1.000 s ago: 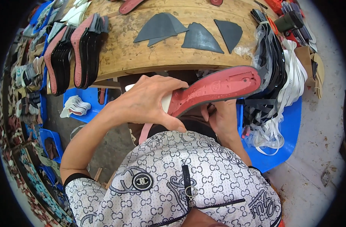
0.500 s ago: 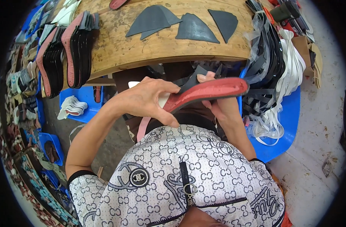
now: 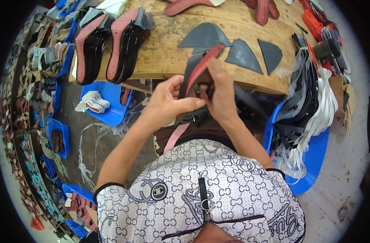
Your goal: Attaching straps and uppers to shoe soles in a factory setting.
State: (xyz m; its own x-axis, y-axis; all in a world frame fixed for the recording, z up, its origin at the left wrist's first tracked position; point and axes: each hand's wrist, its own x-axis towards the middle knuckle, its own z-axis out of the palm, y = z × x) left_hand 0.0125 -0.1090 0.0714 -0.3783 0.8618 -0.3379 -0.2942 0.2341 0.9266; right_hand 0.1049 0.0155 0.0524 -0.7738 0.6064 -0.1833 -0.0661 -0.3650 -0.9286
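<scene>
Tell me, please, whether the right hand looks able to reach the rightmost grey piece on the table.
Probably yes: the rightmost grey piece lies uncovered on the table, ahead and rightward of the right hand. But that hand holds the red insole, so it would likely need to let go.

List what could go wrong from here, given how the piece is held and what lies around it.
The red-faced insole is tilted on edge between the left hand and the right hand, its lower end short of the table; if it slips, it might drop past the front edge.

Loose dark grey pieces lie just beyond the hands and could be knocked askew.

Two insole stacks reach the table's front edge; a bump might topple them.
</scene>
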